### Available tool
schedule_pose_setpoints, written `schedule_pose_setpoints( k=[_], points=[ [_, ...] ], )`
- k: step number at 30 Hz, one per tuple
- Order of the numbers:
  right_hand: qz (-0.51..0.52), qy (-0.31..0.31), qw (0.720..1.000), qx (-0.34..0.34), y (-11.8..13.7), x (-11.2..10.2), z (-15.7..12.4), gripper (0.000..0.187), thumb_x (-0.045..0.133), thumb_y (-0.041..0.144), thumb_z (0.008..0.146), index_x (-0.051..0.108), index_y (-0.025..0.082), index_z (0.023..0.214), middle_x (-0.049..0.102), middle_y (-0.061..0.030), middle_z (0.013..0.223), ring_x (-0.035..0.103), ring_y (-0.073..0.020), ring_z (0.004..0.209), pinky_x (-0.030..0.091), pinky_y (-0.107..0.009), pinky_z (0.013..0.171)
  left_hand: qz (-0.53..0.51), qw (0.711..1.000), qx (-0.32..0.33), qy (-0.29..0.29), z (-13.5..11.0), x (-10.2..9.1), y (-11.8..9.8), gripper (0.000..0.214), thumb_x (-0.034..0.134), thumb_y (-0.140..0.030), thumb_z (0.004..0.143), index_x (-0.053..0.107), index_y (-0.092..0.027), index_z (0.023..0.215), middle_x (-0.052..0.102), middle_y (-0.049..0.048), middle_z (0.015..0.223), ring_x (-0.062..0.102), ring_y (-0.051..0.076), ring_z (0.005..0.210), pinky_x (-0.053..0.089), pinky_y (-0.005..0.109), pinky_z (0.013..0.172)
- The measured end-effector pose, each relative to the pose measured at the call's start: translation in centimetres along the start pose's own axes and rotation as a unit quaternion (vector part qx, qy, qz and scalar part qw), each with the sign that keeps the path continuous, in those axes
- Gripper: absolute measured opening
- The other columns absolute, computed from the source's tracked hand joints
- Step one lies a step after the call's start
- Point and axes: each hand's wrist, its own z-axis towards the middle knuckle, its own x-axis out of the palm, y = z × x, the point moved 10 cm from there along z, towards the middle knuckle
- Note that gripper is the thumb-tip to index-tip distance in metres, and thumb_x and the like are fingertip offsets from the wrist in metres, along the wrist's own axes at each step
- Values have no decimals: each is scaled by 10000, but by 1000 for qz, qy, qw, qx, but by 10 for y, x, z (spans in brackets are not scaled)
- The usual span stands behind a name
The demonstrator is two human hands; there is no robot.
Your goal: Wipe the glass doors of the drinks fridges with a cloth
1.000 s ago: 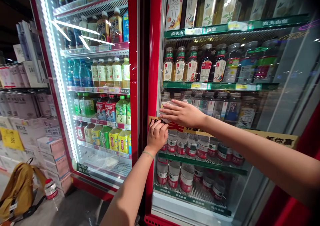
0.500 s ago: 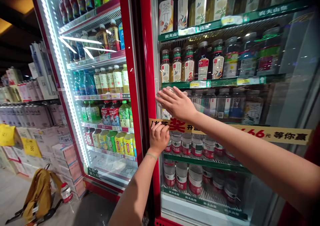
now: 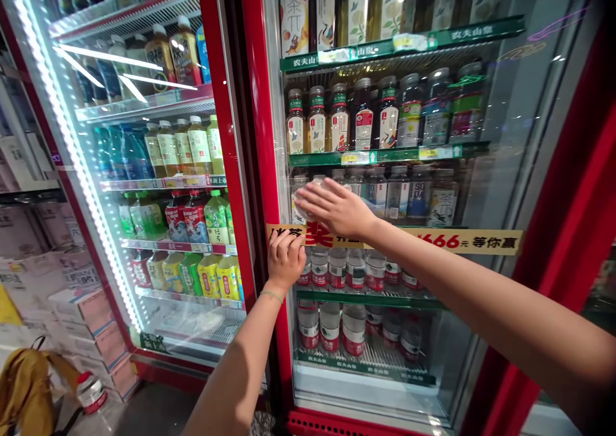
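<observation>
My right hand (image 3: 339,208) lies with its fingers stretched over a pale crumpled wipe (image 3: 302,200), pressing it to the glass door (image 3: 481,185) of a drinks fridge. Most of the wipe is hidden under the palm and fingers. My left hand (image 3: 286,256) rests lower, at the door's left edge, with fingers slightly bent and their tips on a yellow banner strip (image 3: 493,242) across the glass. Nothing shows in the left hand. Behind the glass, rows of bottles (image 3: 353,330) stand on shelves.
A second lit drinks fridge (image 3: 183,179) stands to the left with a red frame. Stacked boxes (image 3: 91,333) are beside it. A mustard backpack (image 3: 26,391) and a red-capped bottle (image 3: 91,392) sit on the floor at lower left.
The view has turned to the right, so the fridges appear further left. My right hand and the wipe are slightly lower on the glass, closer to the banner. My left hand keeps its place.
</observation>
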Motion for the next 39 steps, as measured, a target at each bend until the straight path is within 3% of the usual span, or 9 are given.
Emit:
schedule_pose_setpoints(
  k=[3, 8, 13, 18, 22, 25, 28, 32, 39],
  points=[
    [-35, -44, 992, 114, -24, -10, -3, 770, 450, 252, 1040, 8, 250, 1670, 192, -64, 1715, 222, -293, 1590, 172, -588, 1308, 3, 1000, 11, -7, 2, -3, -3, 383, 619, -173, 907, 627, -219, 1287, 635, 88, 1098, 599, 261, 1250, 440, 532, 1187],
    [-12, 18, 999, -30, -13, -9, -4, 801, 464, 277, 1035, -37, 280, 1661, 233, -12, 1711, 276, -238, 1575, 212, -516, 1314, 4, 1000, 13, 0, 0, -1, -1, 410, 630, -168, 897, 617, -220, 1303, 629, 88, 1111, 596, 263, 1245, 440, 536, 1182],
    [-52, -48, 989, 130, -49, -33, -27, 790, 458, 291, 1043, -31, 265, 1663, 180, -45, 1720, 207, -280, 1593, 182, -572, 1309, 6, 1000, 11, -2, 0, -2, 1, 399, 621, -179, 904, 625, -235, 1299, 633, 85, 1107, 607, 262, 1236, 434, 535, 1186],
    [-22, 24, 999, -22, -13, -16, -49, 763, 443, 310, 1049, -9, 278, 1663, 275, -16, 1692, 296, -213, 1566, 230, -477, 1313, 12, 1000, 14, 5, -1, 0, 1, 416, 624, -181, 902, 622, -231, 1314, 628, 96, 1122, 589, 270, 1252, 434, 538, 1189],
    [-65, -39, 984, 161, -43, -30, -66, 759, 453, 311, 1053, 4, 281, 1664, 207, -31, 1710, 220, -253, 1590, 150, -537, 1327, 10, 1000, 5, 15, -3, 3, 3, 421, 610, -186, 903, 639, -263, 1315, 624, 91, 1125, 583, 269, 1264, 415, 543, 1206],
    [-54, -22, 990, 129, -34, -26, -72, 758, 451, 327, 1057, 1, 268, 1664, 220, -36, 1705, 245, -238, 1583, 173, -503, 1328, 29, 999, 13, 27, -1, 3, 1, 452, 611, -171, 893, 637, -277, 1331, 621, 96, 1162, 581, 275, 1275, 402, 549, 1215],
    [-34, 11, 998, 55, -25, -22, -74, 748, 446, 340, 1060, 1, 308, 1660, 238, 0, 1702, 269, -220, 1576, 201, -489, 1323, 33, 998, 25, 38, 9, 3, -6, 486, 604, -157, 899, 622, -285, 1368, 634, 101, 1211, 581, 275, 1301, 356, 550, 1243],
    [-59, -33, 975, 210, -55, -37, -89, 779, 459, 327, 1045, -16, 281, 1660, 169, -31, 1717, 213, -279, 1591, 155, -558, 1322, 2, 998, 14, 65, 33, 12, -19, 514, 583, -188, 930, 577, -288, 1435, 629, 112, 1326, 542, 291, 1379, 327, 550, 1257],
    [-68, 11, 987, 145, -54, -42, -122, 743, 436, 320, 1056, 2, 303, 1658, 227, -8, 1706, 260, -239, 1580, 196, -503, 1319, -41, 997, 1, 59, 74, 28, -52, 513, 567, -215, 958, 536, -265, 1468, 599, 125, 1423, 480, 306, 1446, 324, 556, 1253]
  ],
)
